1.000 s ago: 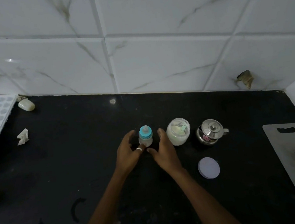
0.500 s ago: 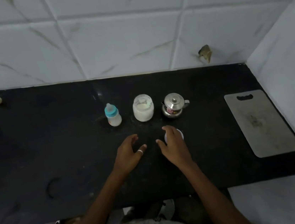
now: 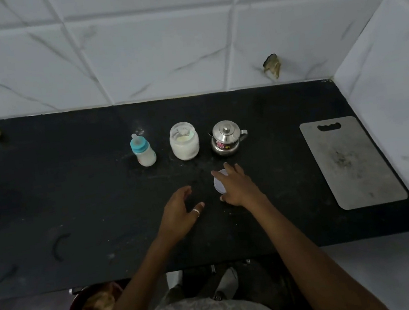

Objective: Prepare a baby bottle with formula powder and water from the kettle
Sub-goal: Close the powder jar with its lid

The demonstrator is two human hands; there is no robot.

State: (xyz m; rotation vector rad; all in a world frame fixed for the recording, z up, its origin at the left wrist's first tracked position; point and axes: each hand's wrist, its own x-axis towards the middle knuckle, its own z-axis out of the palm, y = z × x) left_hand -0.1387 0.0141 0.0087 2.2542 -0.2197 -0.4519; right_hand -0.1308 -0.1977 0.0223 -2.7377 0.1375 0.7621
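R hand (image 3: pixel 237 189) is lying flat on lid (image 3: pixel 218 185), not gripping; L hand (image 3: pixel 179 213) is hanging open, empty. Prob should be pinching rim, seating it level on jar (image 3: pixel 184 142).

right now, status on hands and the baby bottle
Left hand open, holding nothing. Right hand spread over round white lid, grip unclear. Blue-collared baby bottle upright, capped, untouched. Open glass powder jar and steel kettle stand beside it.

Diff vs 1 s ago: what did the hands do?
Both hands left the blue-capped clear baby bottle and drew back: right hand now lies over the round white lid, left hand hovers open. Bottle, glass powder jar, steel kettle unmoved.
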